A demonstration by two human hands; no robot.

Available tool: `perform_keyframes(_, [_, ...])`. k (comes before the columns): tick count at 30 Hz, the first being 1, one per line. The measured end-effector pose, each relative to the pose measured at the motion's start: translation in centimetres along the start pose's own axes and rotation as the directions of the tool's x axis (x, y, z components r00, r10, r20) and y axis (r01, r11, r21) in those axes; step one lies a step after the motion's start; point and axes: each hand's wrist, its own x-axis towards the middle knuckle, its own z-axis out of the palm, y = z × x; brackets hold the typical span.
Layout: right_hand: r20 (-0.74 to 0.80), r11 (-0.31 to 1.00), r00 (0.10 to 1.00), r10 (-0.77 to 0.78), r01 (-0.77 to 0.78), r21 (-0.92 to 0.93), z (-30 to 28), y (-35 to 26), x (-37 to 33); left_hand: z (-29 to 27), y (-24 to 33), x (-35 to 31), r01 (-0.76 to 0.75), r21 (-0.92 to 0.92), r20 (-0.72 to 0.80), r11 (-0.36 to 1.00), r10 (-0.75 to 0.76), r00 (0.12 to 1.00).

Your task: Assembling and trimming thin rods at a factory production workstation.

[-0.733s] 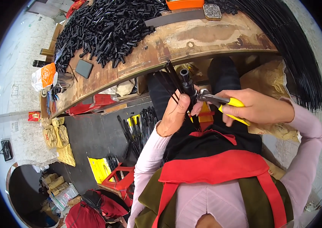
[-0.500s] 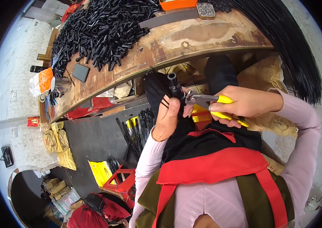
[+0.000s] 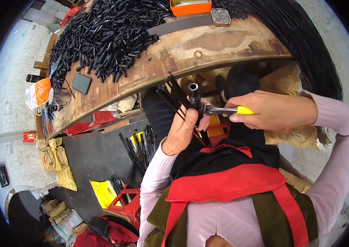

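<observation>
Near the bench (image 3: 220, 39), the left hand (image 3: 181, 132) clasps thin black rods (image 3: 176, 88); the right hand (image 3: 269, 108) wraps its fingers around yellow-handled pliers (image 3: 228, 110), their nose beside a black tube (image 3: 194, 99) pinched between left thumb and fingers, open end jutting beyond.

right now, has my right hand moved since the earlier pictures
Yes, slightly: judged against the near edge of the workbench, your right hand, gripping the pliers, has come closer to it.
</observation>
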Motion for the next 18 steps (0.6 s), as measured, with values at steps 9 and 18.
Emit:
perform_keyframes(9, [-0.696, 0.733, 0.705, -0.138, -0.4, -0.55, -4.7, 15.7, 5.1, -8.5, 5.0, 0.5, -0.15, 0.165, -0.778, 0.975, 0.222, 0.588])
perform_keyframes(18, [0.125, 0.823, 0.944, -0.305, 0.195, 0.534, 9.8, 6.5, 3.2, -9.5, 8.2, -4.6, -0.672, -0.275, -0.804, 0.688, 0.219, 0.554])
